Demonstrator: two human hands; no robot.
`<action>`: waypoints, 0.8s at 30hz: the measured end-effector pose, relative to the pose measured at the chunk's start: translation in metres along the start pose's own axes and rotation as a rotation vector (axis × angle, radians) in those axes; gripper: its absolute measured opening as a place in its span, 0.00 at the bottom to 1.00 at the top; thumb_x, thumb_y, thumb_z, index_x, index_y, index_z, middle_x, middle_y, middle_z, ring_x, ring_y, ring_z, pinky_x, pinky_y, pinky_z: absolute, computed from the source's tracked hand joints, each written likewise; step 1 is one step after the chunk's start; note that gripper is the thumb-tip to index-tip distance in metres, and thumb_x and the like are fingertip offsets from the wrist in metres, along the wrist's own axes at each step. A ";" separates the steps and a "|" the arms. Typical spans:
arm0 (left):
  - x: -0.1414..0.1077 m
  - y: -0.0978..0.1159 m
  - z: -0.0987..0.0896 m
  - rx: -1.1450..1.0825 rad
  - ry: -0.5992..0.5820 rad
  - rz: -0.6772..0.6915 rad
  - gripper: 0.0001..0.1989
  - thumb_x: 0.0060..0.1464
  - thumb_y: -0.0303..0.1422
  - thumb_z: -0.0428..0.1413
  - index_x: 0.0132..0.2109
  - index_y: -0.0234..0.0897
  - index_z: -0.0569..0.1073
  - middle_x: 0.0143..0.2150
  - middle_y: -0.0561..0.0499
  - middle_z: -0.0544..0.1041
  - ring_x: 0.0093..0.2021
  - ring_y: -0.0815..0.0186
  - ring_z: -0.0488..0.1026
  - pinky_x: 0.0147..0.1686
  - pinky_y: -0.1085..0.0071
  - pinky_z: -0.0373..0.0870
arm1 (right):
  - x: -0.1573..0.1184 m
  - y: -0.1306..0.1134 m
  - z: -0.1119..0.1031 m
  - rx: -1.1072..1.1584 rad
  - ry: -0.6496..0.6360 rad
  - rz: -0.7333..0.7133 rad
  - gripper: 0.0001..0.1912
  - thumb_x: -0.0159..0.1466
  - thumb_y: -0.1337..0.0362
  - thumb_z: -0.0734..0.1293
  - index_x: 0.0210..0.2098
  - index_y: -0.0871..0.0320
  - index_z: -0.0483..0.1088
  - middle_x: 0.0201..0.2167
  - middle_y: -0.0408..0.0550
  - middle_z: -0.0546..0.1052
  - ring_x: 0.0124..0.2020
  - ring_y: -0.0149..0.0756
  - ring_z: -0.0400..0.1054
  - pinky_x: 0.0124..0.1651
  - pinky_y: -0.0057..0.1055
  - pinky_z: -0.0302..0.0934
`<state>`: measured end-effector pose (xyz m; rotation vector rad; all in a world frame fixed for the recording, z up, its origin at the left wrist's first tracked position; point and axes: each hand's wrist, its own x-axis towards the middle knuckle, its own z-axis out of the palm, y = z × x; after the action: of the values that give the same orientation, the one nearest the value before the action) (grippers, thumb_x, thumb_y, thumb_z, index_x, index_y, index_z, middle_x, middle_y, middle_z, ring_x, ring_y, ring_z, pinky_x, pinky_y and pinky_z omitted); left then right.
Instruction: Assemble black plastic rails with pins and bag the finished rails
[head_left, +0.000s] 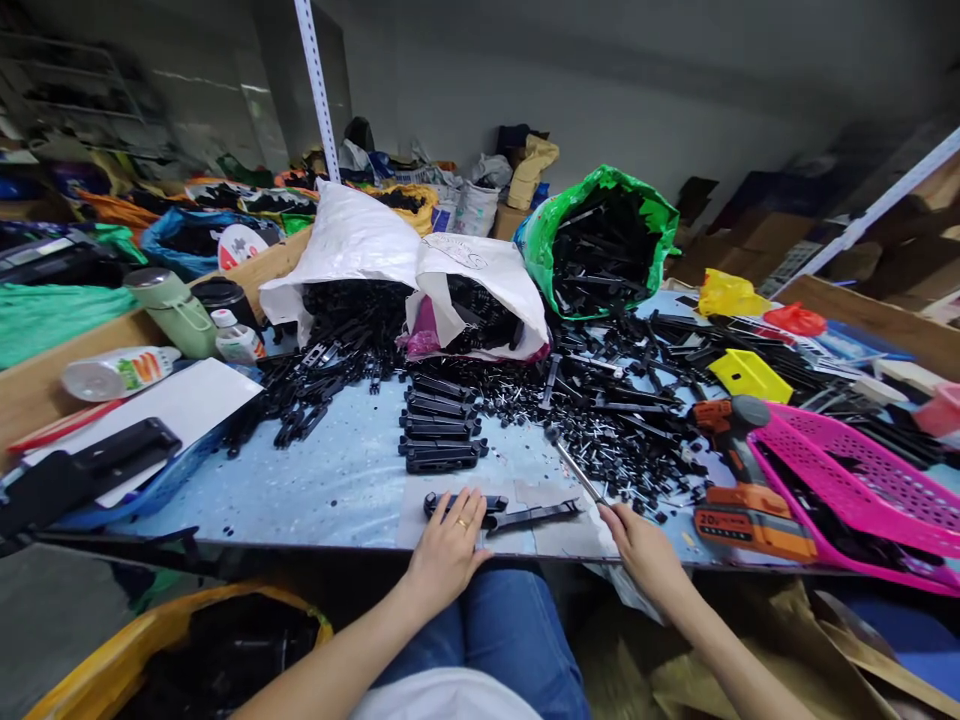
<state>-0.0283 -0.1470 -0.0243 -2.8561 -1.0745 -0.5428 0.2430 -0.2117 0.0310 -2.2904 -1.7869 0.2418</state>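
the rod [581, 474] is shiny metal, the black parts [441, 458] apparently matt plastic.

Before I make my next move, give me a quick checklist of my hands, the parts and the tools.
1. Left hand on the black part: ok, it rests flat over it.
2. Right hand gripping the metal rod: ok, closed around its near end.
3. Rod's far end touching the small loose parts: cannot tell, it may be just above them.
4. Long black part separate from the first: cannot tell, the left hand partly covers that spot.
5. Stacked black parts apart from both hands: ok.
6. Drill out of both hands: ok, lying to the right.
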 end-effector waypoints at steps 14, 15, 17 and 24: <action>0.003 -0.012 -0.002 0.031 -0.006 0.081 0.20 0.61 0.36 0.41 0.55 0.28 0.63 0.56 0.41 0.66 0.56 0.57 0.61 0.55 0.59 0.54 | -0.012 -0.013 -0.016 -0.134 -0.089 -0.010 0.21 0.66 0.54 0.45 0.26 0.54 0.60 0.17 0.45 0.71 0.22 0.40 0.68 0.24 0.29 0.51; 0.004 -0.015 -0.003 0.037 -0.019 0.097 0.19 0.60 0.35 0.42 0.55 0.28 0.63 0.55 0.41 0.67 0.56 0.57 0.61 0.55 0.59 0.54 | -0.001 -0.009 -0.015 -0.192 -0.025 -0.028 0.22 0.66 0.54 0.45 0.26 0.55 0.62 0.19 0.47 0.72 0.23 0.40 0.68 0.25 0.30 0.52; 0.008 -0.021 -0.005 0.050 -0.061 0.122 0.19 0.60 0.34 0.44 0.54 0.27 0.63 0.53 0.39 0.68 0.52 0.57 0.64 0.52 0.60 0.57 | 0.017 -0.007 -0.007 -0.270 0.125 -0.170 0.23 0.65 0.52 0.47 0.30 0.57 0.65 0.26 0.52 0.74 0.29 0.41 0.69 0.30 0.32 0.55; 0.038 -0.031 -0.019 0.049 -0.193 0.110 0.20 0.57 0.43 0.46 0.44 0.28 0.69 0.35 0.42 0.74 0.37 0.59 0.70 0.33 0.67 0.67 | 0.049 -0.042 0.043 -0.288 0.009 -0.741 0.31 0.60 0.41 0.50 0.26 0.60 0.68 0.25 0.52 0.72 0.28 0.38 0.65 0.32 0.32 0.54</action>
<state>-0.0280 -0.1021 0.0036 -2.9499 -0.9311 -0.2354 0.2042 -0.1508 0.0015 -1.5949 -2.6386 -0.1656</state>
